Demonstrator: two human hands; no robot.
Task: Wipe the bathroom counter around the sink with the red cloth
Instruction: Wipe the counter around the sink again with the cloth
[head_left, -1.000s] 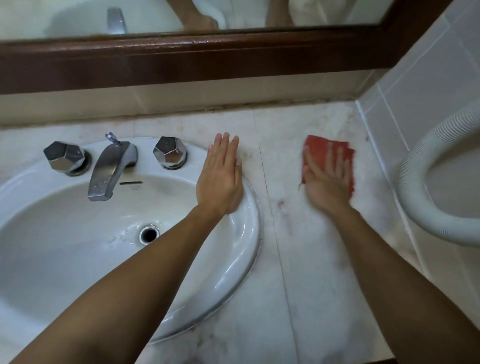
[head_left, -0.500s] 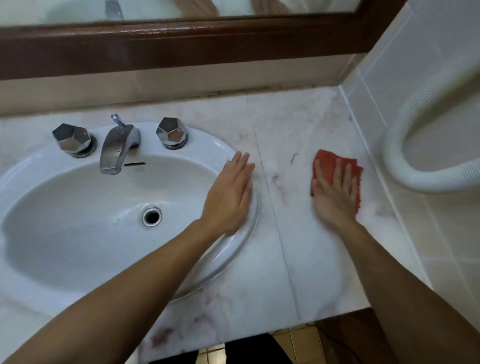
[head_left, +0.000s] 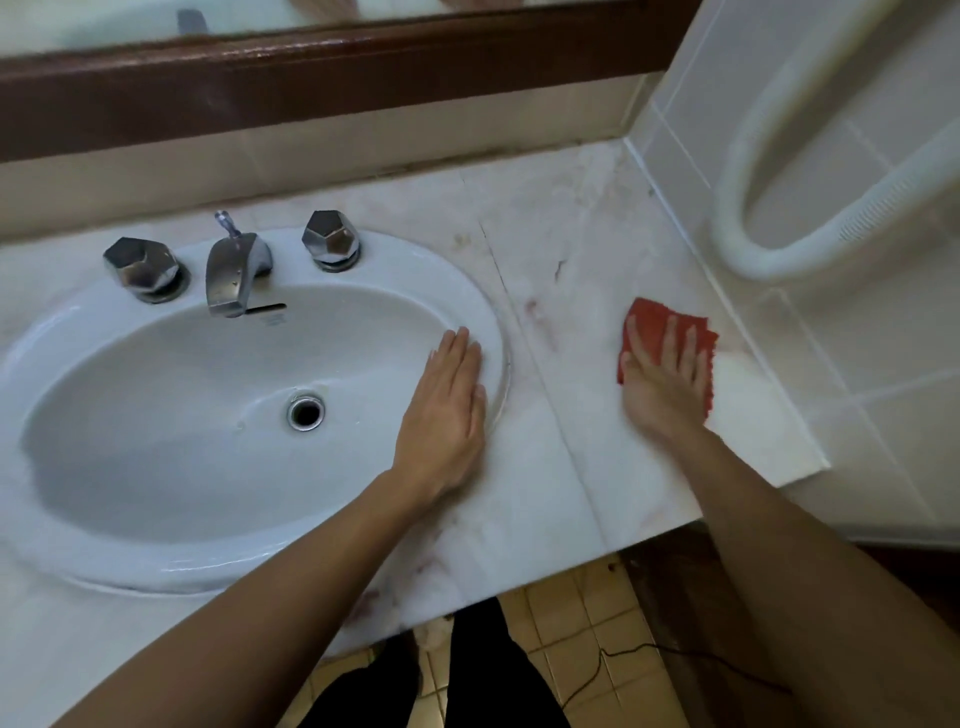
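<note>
In the head view, the red cloth (head_left: 667, 338) is being pressed flat against the marble surface (head_left: 566, 457) by the right hand (head_left: 665, 384), fingers spread across the fabric and nothing pinched. Compared with a second ago, the cloth is being drawn from the upper centre-right of the frame down toward the near edge, right of centre, close beside the tiled wall (head_left: 810, 171). A stroke along the strip right of the sink (head_left: 467, 291) is therefore judged to be under way, with that strip partly covered. The left hand (head_left: 447, 415) is being kept flat on the sink's right rim, fingers held together, as a brace; it is being slid nearer along the rim. Reddish marks nearer the sink and at the lower front edge are judged not yet wiped.
</note>
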